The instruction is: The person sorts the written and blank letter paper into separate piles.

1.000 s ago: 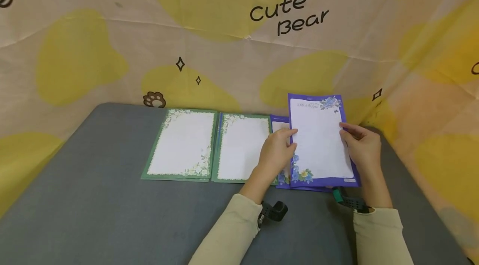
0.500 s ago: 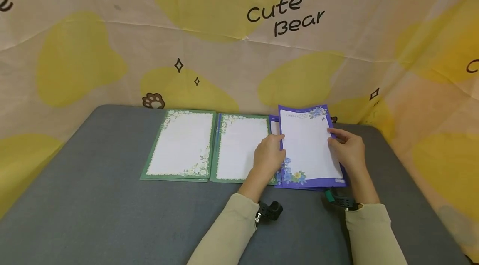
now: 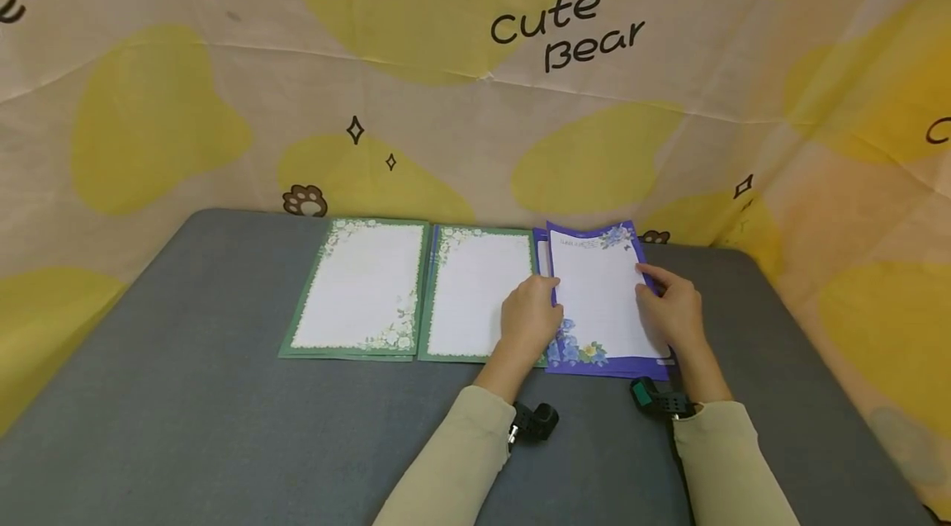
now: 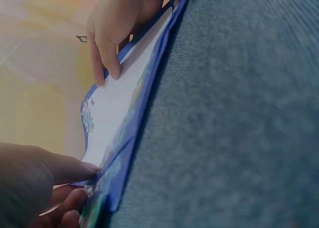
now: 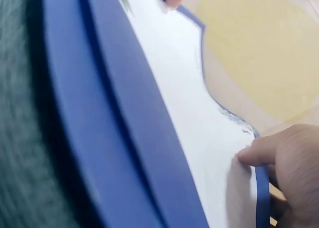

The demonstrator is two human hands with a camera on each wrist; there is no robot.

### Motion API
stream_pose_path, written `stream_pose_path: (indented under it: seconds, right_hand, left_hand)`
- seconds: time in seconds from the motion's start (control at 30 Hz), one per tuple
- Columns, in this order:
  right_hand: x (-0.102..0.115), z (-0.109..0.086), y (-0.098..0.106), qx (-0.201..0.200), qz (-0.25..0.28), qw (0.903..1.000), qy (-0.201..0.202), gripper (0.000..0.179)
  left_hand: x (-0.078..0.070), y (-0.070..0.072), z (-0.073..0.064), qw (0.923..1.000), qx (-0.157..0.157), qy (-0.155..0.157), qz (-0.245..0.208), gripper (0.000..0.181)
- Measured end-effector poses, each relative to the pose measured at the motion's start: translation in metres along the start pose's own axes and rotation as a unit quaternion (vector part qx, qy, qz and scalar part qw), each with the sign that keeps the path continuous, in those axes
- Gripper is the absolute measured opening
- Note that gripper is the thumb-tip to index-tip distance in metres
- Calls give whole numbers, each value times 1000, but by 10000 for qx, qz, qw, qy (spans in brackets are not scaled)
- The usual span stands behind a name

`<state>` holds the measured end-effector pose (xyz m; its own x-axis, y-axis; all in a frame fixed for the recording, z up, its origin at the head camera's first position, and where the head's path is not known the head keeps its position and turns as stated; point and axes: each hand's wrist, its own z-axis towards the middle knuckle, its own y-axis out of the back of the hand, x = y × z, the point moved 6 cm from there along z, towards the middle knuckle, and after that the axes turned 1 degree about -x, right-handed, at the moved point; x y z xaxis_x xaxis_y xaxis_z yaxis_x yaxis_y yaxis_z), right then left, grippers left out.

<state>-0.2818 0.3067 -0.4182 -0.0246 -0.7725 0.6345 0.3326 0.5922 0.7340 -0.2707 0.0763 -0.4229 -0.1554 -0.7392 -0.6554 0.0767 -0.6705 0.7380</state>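
Left hand is pinching the left edge of a purple-bordered paper; right hand is pinching its right edge. That paper is bowing, sitting just right of the middle green paper and overlapping another purple paper. A second green paper is lying just left of the middle one. Gray table is spreading under it; printed cloth is hanging behind it.
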Motion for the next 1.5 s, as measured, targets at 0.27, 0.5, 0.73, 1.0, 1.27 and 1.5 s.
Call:
stream_pose_path:
  seconds: [0.27, 0.5, 0.73, 1.0, 1.27, 1.5]
  right_hand:
    - [-8, -2, -10, 403, -144, 9989, -209, 43]
    - [-9, -4, -13, 362, -298, 9989, 89, 37]
    - [-9, -5, -12, 307, -286, 9990, 152, 38]
    - [-6, -5, -14, 361, -375, 9984, 214, 45]
    - [0, -7, -26, 960, -718, 9896, 792, 58]
    - [7, -10, -38, 1342, -1162, 9789, 1010, 66]
  left_hand:
    - [2, -3, 1, 9999, -88, 11, -102, 36]
    - [4, -5, 0, 9999, -99, 24, -52, 35]
    - [5, -6, 0, 9998, -135, 85, -93, 37]
    - [7, -6, 0, 9996, -200, 72, -166, 38]
    - [8, -7, 1, 9994, -211, 94, -266, 38]
    - [11, -8, 2, 9978, -408, 148, -504, 33]
